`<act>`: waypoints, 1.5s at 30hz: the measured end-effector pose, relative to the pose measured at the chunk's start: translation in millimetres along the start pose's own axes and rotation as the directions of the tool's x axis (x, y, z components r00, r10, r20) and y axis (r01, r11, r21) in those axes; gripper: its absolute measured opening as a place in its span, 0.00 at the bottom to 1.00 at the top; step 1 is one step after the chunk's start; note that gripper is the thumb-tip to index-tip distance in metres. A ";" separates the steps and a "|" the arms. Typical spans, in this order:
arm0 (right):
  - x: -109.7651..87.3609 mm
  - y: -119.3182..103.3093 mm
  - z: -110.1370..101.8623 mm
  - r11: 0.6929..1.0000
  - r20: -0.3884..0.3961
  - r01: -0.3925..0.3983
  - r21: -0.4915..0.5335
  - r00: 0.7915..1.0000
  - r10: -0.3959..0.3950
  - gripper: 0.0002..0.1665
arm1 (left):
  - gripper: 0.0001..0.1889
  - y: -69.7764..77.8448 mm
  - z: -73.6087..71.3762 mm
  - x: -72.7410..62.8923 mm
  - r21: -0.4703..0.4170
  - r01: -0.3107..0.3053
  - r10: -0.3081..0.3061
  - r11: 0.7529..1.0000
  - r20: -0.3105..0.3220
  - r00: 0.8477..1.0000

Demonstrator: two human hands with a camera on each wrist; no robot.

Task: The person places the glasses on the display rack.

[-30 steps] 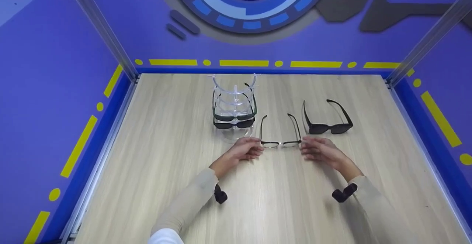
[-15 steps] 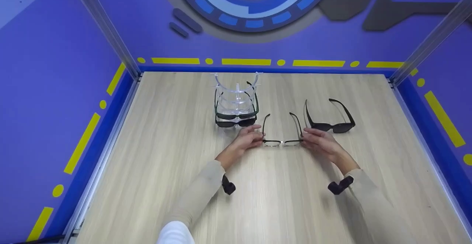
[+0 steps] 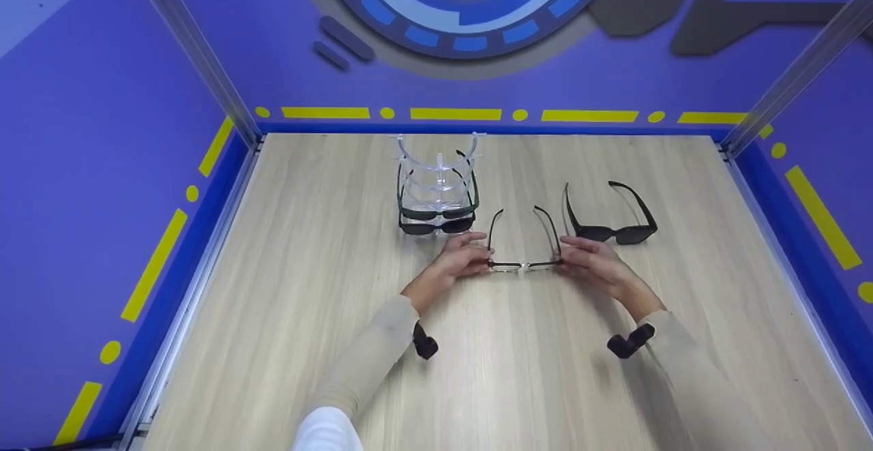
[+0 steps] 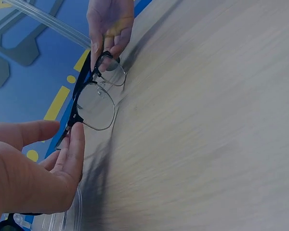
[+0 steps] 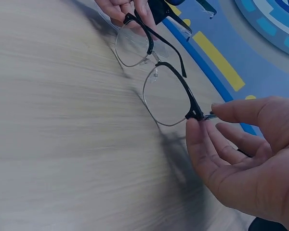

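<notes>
Between the two hands is a pair of eyeglasses (image 3: 506, 264) with black upper rims, thin metal lower rims and clear lenses, its unfolded temples toward the back wall. My left hand (image 3: 453, 260) pinches its left hinge corner, thumb and fingers on either side. At the opposite corner my right hand (image 3: 603, 270) holds the other hinge between thumb and fingers. Both wrist views show a shadow under the lenses; whether the frame touches the table is hard to tell. Just beyond my right hand lie black sunglasses (image 3: 633, 235), temples unfolded.
A clear plastic display stand (image 3: 440, 164) rises behind my left hand. It carries dark green-framed sunglasses (image 3: 436, 214) above black sunglasses (image 3: 417, 228). Blue printed panels (image 3: 327, 89) border the wooden table (image 3: 518, 383) at the back and both sides.
Both hands have shifted slightly on the eyeglasses, the left hand's fingers now farther along the temple. The eyeglasses have tilted a little, lenses appearing narrower. The head view has shifted slightly.
</notes>
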State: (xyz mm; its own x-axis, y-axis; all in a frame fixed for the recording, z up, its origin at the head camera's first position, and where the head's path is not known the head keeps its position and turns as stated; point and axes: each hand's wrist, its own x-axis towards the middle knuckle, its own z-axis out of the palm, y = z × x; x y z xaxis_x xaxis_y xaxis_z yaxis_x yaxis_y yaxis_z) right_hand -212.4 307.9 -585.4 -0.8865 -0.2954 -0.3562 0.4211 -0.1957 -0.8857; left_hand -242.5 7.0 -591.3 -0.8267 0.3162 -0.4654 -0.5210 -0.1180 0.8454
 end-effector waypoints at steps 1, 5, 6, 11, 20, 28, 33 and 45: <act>-0.8 -0.3 -0.4 1.000 -0.009 0.004 0.000 1.000 -0.004 0.39 | 0.28 0.4 0.7 0.3 -0.003 0.006 -0.006 1.000 0.005 1.000; -4.5 -2.8 -2.0 1.000 -0.018 0.007 -0.003 1.000 -0.007 0.38 | 0.31 1.3 3.3 0.3 0.002 0.005 -0.005 1.000 0.014 1.000; -5.7 -3.5 -2.5 1.000 -0.020 0.005 -0.009 1.000 -0.005 0.38 | 0.31 1.6 3.9 -0.3 0.005 0.003 -0.003 1.000 0.019 1.000; -15.1 -7.3 -4.2 0.999 -0.017 -0.026 -0.038 1.000 0.025 0.39 | 0.33 1.7 5.3 -5.9 0.009 0.006 -0.007 1.000 0.057 0.998; -29.9 -17.4 -2.5 0.998 -0.023 -0.008 -0.061 1.000 0.007 0.35 | 0.34 7.1 9.2 -17.6 0.000 0.002 -0.002 1.000 0.097 0.995; -37.6 -24.5 -3.0 0.997 -0.017 0.009 -0.073 1.000 -0.011 0.33 | 0.33 15.3 12.5 -23.8 0.010 -0.008 0.006 1.000 0.131 0.991; -39.6 -25.8 -1.8 0.997 0.000 0.022 -0.067 1.000 -0.022 0.34 | 0.32 17.7 13.9 -27.3 0.013 -0.019 0.017 1.000 0.126 0.992; -45.0 -37.5 -1.8 0.997 0.004 0.062 -0.047 0.998 -0.061 0.33 | 0.28 29.8 20.0 -34.7 -0.009 -0.034 0.035 0.999 0.141 0.989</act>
State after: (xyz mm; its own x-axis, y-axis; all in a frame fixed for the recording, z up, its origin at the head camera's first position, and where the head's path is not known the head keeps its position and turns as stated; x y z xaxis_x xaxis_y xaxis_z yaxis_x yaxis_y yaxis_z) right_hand -188.6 330.3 -536.7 -0.9099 -0.2864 -0.3000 0.3563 -0.1697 -0.9188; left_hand -225.0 11.3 -544.7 -0.8061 0.4412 -0.3943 -0.4946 -0.1366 0.8583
